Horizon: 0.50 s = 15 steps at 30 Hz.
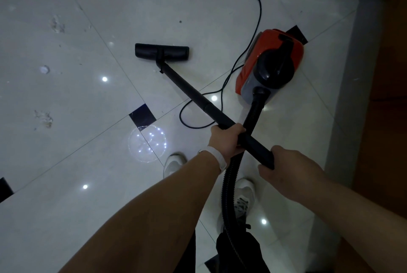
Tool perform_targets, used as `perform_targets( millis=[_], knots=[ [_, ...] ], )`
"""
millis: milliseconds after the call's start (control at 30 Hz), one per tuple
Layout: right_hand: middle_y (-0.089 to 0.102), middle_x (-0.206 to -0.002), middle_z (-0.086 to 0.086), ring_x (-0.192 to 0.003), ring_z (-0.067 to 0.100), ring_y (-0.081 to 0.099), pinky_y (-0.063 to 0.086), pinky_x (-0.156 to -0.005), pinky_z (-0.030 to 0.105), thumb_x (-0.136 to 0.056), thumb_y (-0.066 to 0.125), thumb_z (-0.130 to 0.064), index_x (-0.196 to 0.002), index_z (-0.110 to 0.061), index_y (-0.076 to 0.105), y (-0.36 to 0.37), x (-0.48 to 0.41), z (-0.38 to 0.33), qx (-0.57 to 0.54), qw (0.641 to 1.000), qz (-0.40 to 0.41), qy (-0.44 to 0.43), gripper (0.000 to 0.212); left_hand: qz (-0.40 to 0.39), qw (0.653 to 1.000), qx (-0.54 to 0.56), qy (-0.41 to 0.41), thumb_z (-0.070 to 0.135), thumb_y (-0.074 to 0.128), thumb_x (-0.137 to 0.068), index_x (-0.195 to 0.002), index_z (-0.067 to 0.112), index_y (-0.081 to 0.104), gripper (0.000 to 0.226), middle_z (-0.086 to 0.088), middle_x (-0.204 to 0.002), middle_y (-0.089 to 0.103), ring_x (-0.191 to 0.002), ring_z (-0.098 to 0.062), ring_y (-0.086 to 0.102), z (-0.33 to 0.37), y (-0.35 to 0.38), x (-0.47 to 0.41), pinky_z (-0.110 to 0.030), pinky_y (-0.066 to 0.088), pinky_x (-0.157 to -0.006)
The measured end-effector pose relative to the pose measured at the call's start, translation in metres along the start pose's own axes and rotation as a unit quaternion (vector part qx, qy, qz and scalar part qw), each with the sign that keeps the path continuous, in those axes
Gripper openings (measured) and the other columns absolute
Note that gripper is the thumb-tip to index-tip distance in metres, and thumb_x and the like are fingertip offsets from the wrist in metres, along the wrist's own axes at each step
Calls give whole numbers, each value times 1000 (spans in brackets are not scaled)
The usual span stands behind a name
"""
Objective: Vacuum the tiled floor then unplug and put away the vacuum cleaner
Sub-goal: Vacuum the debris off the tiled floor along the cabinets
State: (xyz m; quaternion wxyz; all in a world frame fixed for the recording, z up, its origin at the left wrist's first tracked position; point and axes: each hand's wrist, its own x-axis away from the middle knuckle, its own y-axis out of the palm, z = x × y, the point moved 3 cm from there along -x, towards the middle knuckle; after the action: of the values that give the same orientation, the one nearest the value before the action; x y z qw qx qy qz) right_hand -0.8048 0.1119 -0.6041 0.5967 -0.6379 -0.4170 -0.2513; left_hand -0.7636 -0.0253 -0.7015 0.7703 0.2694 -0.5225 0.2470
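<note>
Looking down from my head: my left hand (226, 140) is wrapped tight round the black tube (189, 90). My right hand (288, 169) holds the tube's near end, with my fingers curled on it.

The brush head (161, 51) sits flat on the tiled floor (66, 173), at about 11 o'clock from my feet. The red vacuum cleaner (273, 63) stands at 1 o'clock, near the wall. Its hose (253, 114) bends back toward me and goes under the tube.

The cord (257, 8) lies in loops and runs off toward 12 o'clock. I cannot see the plug.

There are dirty marks (57, 24) on the floor at 9 and 10 o'clock, so I think I am in the middle of vacuuming. Unplugging and putting away are not done yet.
</note>
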Motion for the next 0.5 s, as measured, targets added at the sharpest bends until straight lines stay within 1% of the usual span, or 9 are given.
perform_targets(
  millis=[67, 167, 233, 300, 367, 500],
  knots=[
    [61, -77, 0, -67, 17, 61, 51, -62, 33, -90, 59, -46, -86, -15, 51, 5, -1, 1, -48, 999, -18, 0, 32, -2, 1000, -2, -1, 14, 68, -81, -120, 3, 45, 46, -13, -98, 65, -83, -23, 70, 0, -4, -1, -38, 61, -70],
    [60, -71, -1, -58, 13, 55, 42, -53, 26, -88, 62, -44, -88, -16, 55, 12, -2, 3, -117, 992, -51, 3, 29, 1, 1000, -10, 1, 16, 71, -75, -125, 1, 45, 59, -16, -102, 66, -85, -25, 71, -2, -9, -2, -40, 61, -70],
    [58, -67, 0, -52, 14, 53, 43, -53, 28, -87, 64, -43, -91, -17, 55, 19, -2, 3, -161, 984, -74, 7, 28, 0, 1000, -8, 1, 17, 72, -72, -127, 0, 44, 64, -18, -106, 65, -86, -26, 71, -3, -12, 0, -40, 61, -69],
    [55, -63, 2, -46, 15, 51, 45, -51, 30, -87, 64, -41, -91, -17, 53, 25, -1, 5, -199, 976, -92, 11, 27, -1, 1000, -4, 3, 14, 72, -76, -127, 3, 42, 60, -20, -112, 63, -89, -27, 70, -6, -14, 1, -39, 61, -67],
    [53, -60, 2, -42, 14, 50, 43, -46, 28, -88, 64, -38, -89, -17, 51, 29, 4, 6, -221, 970, -97, 11, 25, 3, 1000, 0, -2, 10, 71, -80, -124, 8, 40, 53, -19, -117, 59, -92, -27, 68, -10, -15, 5, -36, 60, -64],
    [57, -63, 3, -39, 8, 50, 43, -42, 23, -88, 65, -36, -87, -20, 53, 32, 12, 8, -215, 973, -79, -1, 20, 5, 1000, 4, -10, 10, 72, -80, -122, 9, 40, 53, -21, -120, 58, -97, -29, 67, -15, -18, 13, -36, 60, -62]
  ],
)
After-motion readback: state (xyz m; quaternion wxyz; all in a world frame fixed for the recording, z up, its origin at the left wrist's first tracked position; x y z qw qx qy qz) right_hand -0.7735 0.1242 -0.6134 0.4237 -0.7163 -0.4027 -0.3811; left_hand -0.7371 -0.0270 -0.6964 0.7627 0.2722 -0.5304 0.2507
